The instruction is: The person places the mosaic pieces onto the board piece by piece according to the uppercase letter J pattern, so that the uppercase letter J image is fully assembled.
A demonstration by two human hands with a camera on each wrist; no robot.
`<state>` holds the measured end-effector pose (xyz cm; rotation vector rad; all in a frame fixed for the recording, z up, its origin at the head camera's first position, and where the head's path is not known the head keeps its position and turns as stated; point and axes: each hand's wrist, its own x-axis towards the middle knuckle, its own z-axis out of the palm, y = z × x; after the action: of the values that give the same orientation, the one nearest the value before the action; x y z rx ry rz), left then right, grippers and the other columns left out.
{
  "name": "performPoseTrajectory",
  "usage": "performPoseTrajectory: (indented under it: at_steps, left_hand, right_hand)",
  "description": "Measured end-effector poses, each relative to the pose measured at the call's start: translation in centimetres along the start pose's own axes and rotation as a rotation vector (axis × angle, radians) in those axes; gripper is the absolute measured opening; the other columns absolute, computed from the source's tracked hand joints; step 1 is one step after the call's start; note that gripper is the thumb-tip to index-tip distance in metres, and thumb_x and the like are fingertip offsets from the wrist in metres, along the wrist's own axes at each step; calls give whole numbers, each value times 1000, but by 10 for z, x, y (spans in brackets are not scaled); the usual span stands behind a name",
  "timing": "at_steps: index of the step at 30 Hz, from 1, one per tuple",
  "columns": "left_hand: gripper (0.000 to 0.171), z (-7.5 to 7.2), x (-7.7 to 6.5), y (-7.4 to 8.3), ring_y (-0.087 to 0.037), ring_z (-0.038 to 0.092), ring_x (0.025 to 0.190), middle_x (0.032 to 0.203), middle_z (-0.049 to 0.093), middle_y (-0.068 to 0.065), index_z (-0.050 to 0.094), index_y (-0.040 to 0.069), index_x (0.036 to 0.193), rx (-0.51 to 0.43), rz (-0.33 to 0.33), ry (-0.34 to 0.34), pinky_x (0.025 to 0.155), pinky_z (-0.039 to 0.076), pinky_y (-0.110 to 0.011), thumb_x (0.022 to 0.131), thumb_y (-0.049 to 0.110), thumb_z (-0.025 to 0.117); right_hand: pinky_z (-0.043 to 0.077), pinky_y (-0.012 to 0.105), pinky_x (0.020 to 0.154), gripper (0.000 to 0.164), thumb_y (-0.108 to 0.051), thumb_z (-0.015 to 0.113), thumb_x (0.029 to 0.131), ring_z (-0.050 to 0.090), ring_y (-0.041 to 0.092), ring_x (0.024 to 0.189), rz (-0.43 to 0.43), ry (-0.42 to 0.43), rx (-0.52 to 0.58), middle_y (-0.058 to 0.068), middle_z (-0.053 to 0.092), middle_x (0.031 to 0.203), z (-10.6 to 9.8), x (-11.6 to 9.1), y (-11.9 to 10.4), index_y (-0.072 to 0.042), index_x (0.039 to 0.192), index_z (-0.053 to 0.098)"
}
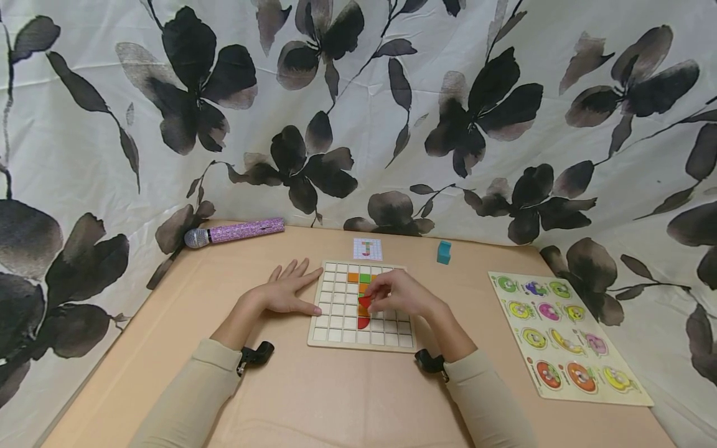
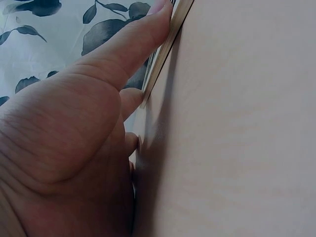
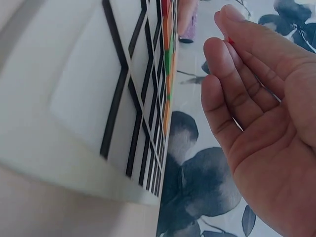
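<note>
A white gridded board in a pale wooden frame lies on the table. Orange tiles, a green tile and a red rounded piece sit in its squares. My left hand has its fingers spread, with the thumb and index finger at the board's left edge. Over the middle of the board, my right hand pinches a red piece between thumb and fingertips. Only a sliver of that piece shows in the right wrist view; the fingers hide part of the tile column.
Behind the board lie a small pattern card and a teal block. A glittery purple microphone is at the back left. To the right rests a fruit picture board. A floral cloth hangs behind the table.
</note>
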<state>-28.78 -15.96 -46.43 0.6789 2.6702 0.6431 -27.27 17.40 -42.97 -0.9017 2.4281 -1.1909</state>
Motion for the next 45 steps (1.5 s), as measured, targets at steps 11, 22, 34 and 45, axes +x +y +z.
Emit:
performPoseTrajectory:
  at_steps: [11,22,34,45]
  left_hand:
    - [108,0,0,1,-45,-10,161,175,-3,-20,22,26,168,0,4,0,125,-9,-70,84,71,72]
    - [108,1,0,0,-45,-10,161,175,-3,-19,23,27,168,-6,7,4,125,-9,-70,83,72,72]
    - [108,1,1,-1,-46,-10,160,175,-3,-20,22,26,168,-12,8,5,124,-9,-70,83,71,73]
    - [108,0,0,0,-45,-10,161,175,-3,-19,22,25,168,-2,1,2,125,-10,-69,84,71,73]
  right_hand:
    - [54,24,62,16,-13,88,84,62,12,70,2,-36,-89,-4,71,81,13,7,-6,-15,96,78]
    - [54,23,64,19,-17,92,80,62,11,71,-21,-105,-101,-6,70,81,24,13,-6,-17,94,78]
    - [52,23,65,16,-19,89,84,59,11,75,17,-151,-144,-6,67,79,32,14,-10,-20,93,76]
    - [50,22,66,18,-19,89,84,58,9,76,41,-170,-198,-7,65,79,34,14,-11,-18,93,73]
